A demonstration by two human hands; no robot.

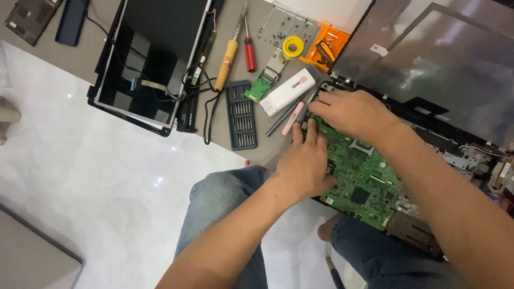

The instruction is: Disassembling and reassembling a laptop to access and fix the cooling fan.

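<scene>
Two hands work on one green circuit board, and we start at the near edge of the view. Between our knees in blue jeans the white floor shows. The left hand lies palm down on the board's edge at about nine o'clock, fingers together and pointing toward twelve; whether they pinch anything underneath we cannot tell. The right hand sits just beyond it, at roughly one o'clock from the left, fingers curled together over the board's far corner, and we cannot tell if they clamp on a part there. The board runs its long axis from that corner at eleven o'clock down to five o'clock, resting in the black laptop base. Both hands touch it, so neither has far to go; the left covers the near side of the corner, the right the far side.

Just beside the fingertips, toward ten o'clock, lie a pink-handled tool and a white brush case. Further at nine o'clock sits a grey bit set. Beyond, near twelve, we see a yellow-handled soldering iron, a red screwdriver, a yellow tape roll, and a bare display panel at eleven. The dark laptop lid fills one o'clock.
</scene>
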